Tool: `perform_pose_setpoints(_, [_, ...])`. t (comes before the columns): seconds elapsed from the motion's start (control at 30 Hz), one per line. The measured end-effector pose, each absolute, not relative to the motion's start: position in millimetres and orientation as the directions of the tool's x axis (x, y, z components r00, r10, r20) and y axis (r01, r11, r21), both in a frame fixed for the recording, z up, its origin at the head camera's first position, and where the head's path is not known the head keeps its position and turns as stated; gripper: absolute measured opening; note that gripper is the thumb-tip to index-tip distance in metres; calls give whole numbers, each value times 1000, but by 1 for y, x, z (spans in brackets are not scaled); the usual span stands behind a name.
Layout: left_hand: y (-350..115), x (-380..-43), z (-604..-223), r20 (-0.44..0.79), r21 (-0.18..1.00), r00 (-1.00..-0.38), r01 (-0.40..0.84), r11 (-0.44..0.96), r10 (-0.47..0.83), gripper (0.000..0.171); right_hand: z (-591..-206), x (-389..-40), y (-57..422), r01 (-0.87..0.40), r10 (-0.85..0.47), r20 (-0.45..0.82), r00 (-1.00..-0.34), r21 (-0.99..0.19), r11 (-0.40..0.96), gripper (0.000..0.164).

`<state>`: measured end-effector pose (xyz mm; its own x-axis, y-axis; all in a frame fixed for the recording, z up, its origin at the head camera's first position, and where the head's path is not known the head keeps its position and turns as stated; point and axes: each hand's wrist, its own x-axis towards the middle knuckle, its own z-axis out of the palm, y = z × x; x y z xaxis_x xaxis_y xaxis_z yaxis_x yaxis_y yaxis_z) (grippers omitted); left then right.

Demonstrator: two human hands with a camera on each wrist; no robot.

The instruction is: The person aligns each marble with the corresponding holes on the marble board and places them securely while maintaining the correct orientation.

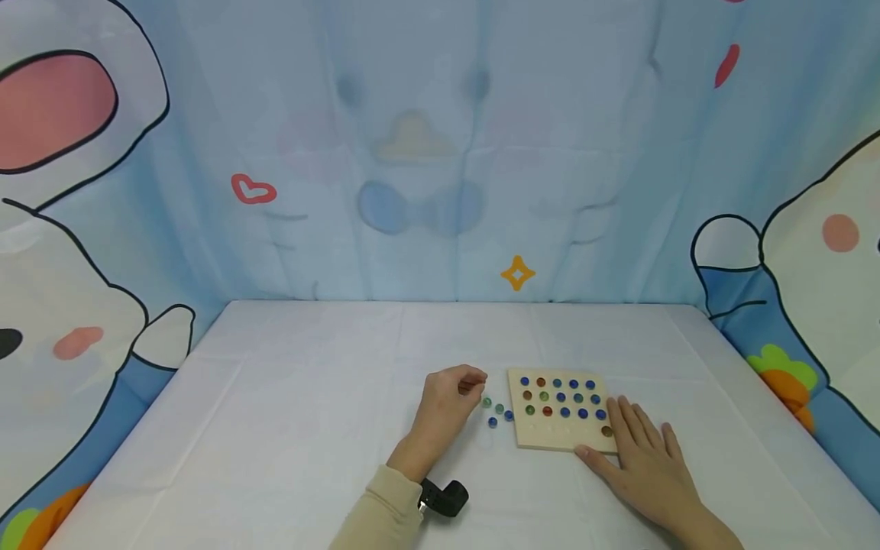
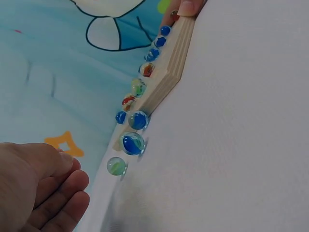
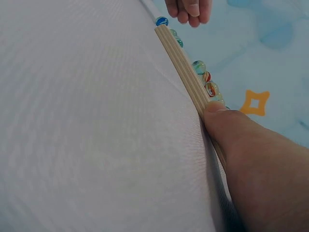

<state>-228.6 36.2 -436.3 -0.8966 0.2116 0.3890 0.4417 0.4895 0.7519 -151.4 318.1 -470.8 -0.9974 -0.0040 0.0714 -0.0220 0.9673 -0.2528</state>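
A pale wooden board lies on the table, with rows of blue, green and reddish-brown marbles set on it. One brown marble sits alone in its front row. Left of the board are several loose marbles, among them a green marble and a blue marble. My left hand hovers just left of these, fingers loosely curled, thumb close to the index finger; no object shows between them. At the board's front right corner rests my right hand, fingers straight along the right side, thumb on the front edge.
A white cloth covers the table. Behind it hangs a blue curtain printed with cartoon figures. A black device is strapped to the left wrist, beside the beige sleeve.
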Motion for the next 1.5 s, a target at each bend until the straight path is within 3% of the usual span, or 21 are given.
perform_pose_setpoints(0.33, [37,-230,-444,288,766,-921,386,514,263,13,-471,-154,319,-26,-8,69,-998,-257,966,107])
perform_pose_setpoints(0.8, [39,-233,-447,349,632,-877,480,609,329,14,-472,-156,320,-21,-6,60,-998,-256,966,108])
perform_pose_setpoints(1.5, [39,-235,-449,342,634,-881,472,613,326,13,-471,-156,320,-22,-8,55,-998,-261,965,109])
